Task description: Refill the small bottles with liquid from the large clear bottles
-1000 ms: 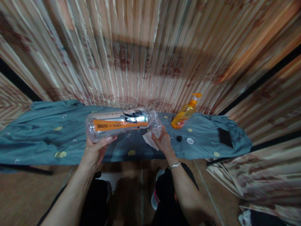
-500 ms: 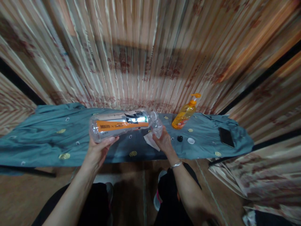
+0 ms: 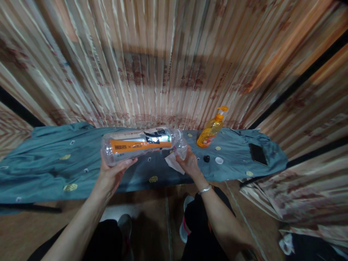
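A Two-Handed Balance With Little Margin for a Slip

A large, clear plastic bottle with an orange, white and black label [image 3: 136, 145] lies on its side in the air above a table draped in patterned teal cloth [image 3: 49, 163], its neck pointing right. The person's bare left hand [image 3: 112, 173] grasps it near the base, thumb along the near side, the other fingers mostly hidden. The right hand [image 3: 190, 162], a silver bangle at its wrist, pinches a small, clear, thin-looking plastic vessel [image 3: 181, 148] at the bottle's mouth; whether the two rims touch cannot be told, nor can any liquid be made out.

With the bottle gripped so far back, its neck could swing and knock the vessel aside. Squeezed too hard, the vessel might buckle; held too loosely, it could slip. Were anything flowing, a steeper tilt or a gap between the mouths could send it onto the crumpled white tissue [image 3: 174, 164] below, or onto the cloth.

A rightward jerk might catch the small black cap [image 3: 207, 158] or the round white disc [image 3: 219, 160] nearby. The amber pump bottle with an orange nozzle [image 3: 209, 135] leans in view beyond, apart from both hands.
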`<state>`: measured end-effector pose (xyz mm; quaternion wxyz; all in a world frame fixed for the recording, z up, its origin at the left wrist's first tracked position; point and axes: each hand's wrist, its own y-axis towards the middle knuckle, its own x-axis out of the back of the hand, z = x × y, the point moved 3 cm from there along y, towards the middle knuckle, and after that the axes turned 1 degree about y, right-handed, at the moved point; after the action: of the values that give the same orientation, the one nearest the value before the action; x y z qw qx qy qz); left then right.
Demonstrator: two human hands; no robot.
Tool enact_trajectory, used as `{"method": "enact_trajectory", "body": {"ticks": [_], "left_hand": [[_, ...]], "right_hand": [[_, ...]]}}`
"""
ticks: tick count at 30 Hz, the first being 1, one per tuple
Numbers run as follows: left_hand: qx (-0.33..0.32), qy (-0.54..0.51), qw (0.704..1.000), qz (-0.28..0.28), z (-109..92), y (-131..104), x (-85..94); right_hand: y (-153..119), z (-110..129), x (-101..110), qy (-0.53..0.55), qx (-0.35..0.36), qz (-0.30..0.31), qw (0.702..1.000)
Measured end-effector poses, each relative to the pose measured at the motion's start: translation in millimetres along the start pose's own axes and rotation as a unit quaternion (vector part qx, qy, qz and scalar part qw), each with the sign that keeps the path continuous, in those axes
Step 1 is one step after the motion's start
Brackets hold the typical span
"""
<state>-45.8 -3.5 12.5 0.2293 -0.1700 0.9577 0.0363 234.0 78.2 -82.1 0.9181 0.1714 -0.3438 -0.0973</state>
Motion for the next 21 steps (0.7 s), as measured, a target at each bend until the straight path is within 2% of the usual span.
{"method": "enact_trajectory", "body": {"ticks": [9, 15, 21], "left_hand": [[0.003, -0.008, 1.0, 0.014, 4.1, 2.3, 5.5], [0.013, -0.013, 1.0, -0.016, 0.5, -1.3, 1.7], [0.01, -0.011, 1.0, -0.022, 0.4, -4.2, 2.0]], "right_hand": [[-0.3, 0.2, 2.3, -0.025, -0.016, 0.011, 0.999], [-0.6, 1.1, 3.2, -0.023, -0.022, 0.006, 0.999], [-0.7, 2.7, 2.4, -0.029, -0.026, 0.013, 0.999]]}}
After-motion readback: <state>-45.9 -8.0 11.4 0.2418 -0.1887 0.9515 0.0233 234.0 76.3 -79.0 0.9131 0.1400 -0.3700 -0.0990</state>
